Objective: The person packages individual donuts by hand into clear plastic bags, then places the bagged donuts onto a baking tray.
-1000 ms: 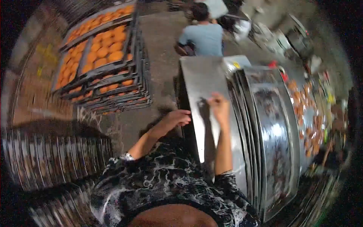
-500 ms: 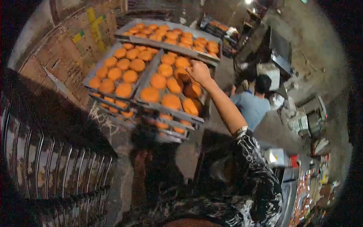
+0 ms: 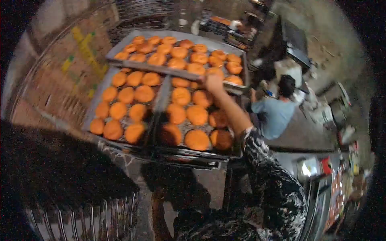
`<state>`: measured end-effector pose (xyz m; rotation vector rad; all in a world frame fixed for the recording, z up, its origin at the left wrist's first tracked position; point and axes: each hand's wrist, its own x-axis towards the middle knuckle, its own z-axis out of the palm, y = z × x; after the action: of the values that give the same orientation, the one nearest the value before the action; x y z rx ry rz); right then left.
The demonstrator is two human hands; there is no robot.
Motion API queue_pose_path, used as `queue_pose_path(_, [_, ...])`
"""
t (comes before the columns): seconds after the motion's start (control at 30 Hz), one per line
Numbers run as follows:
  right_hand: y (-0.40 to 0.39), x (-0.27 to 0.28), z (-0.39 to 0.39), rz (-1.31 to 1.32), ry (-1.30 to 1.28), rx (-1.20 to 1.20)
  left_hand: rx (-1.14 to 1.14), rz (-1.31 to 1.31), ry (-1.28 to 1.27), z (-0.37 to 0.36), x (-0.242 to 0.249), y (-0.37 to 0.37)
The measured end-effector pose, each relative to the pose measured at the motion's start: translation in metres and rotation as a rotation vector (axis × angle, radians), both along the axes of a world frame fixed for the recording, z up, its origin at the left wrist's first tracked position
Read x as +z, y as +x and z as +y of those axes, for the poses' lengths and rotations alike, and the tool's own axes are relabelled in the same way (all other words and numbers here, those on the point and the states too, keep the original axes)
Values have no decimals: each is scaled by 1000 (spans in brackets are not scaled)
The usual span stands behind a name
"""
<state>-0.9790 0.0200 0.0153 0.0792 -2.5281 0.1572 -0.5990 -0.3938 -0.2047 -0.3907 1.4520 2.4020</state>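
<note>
My right hand (image 3: 212, 82) reaches forward, fingers closed over the near rim of the back baking tray (image 3: 157, 69); blur softens the fingertips. That tray holds several rows of round orange-brown buns (image 3: 177, 63). It lies across the far ends of two more bun-filled trays. The left front tray (image 3: 105, 83) and the right front tray (image 3: 164, 94) lie side by side, with further trays stacked beneath. Shadow darkens buns at the near end of the right one, below my forearm. My left hand does not show.
A person in a blue shirt (image 3: 275, 114) crouches on the right, near a white sack (image 3: 288, 70) and a dark box (image 3: 295, 42). Ribbed metal racks or trays (image 3: 88, 219) stand at the lower left. A brown patterned panel (image 3: 60, 84) borders the left side.
My view has shifted, and the trays appear larger and lower. My right hand has gone from above the right front tray's far end to the back tray's rim.
</note>
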Motion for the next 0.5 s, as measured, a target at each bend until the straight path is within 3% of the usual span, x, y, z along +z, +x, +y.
queue_pose_path(0.17, [154,17,-74,-7,-50,-77,-345,-96,188,74,58,-75])
queue_pose_path(0.23, [231,21,-76,-40,-85,-100,-713,5,304,95,14,-104])
queue_pose_path(0.27, [270,22,-73,-38,-90,-105,-754,6,295,105,20,-107])
queue_pose_path(0.3, [309,21,-65,-22,-71,-91,-797,32,513,122,30,-105])
queue_pose_path(0.33, [349,19,-58,-8,-58,-86,-840,41,728,139,43,-98])
queue_pose_path(0.37, [388,17,-53,1,-46,-99,-893,20,713,159,64,-89])
queue_pose_path(0.4, [423,19,-48,12,-31,-113,-816,-25,914,179,88,-78])
queue_pose_path(0.43, [368,96,-120,-58,3,-149,-709,-145,1143,119,158,-146])
queue_pose_path(0.47, [332,74,-119,-101,38,-179,-770,-179,1246,132,77,-215])
queue_pose_path(0.5, [349,71,-121,-75,50,-191,-831,-198,1238,126,65,-214])
